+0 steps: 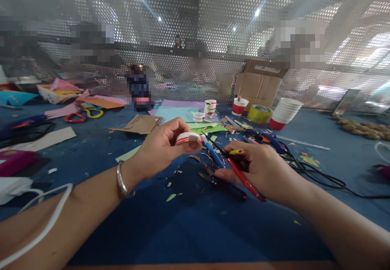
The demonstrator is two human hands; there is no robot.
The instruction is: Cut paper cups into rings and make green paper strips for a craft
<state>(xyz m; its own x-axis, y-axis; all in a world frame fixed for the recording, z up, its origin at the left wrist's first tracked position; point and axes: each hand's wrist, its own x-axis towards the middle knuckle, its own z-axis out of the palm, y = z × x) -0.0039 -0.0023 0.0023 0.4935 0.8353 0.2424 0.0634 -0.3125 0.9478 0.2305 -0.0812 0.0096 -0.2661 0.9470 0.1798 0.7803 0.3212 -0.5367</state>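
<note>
Between the thumb and fingers of my left hand [166, 146] is a small round white piece with red stripes [188, 138], held above the blue table. My right hand [254, 166] is closed around red-handled scissors [243, 178], whose dark tip points toward the white piece without visibly touching it. A yellow part shows near the fingers. Dark snips [225, 184] lie just below my right hand, and a blue pen [213, 151] lies between the two hands.
Paper scraps litter the blue table [152, 229]. Stacked cups [285, 112], yellow tape [259, 114] and a cardboard box [258, 85] stand at the back right. A glue gun [272, 140] with a black cable lies right. Coloured paper [179, 113] lies behind my hands.
</note>
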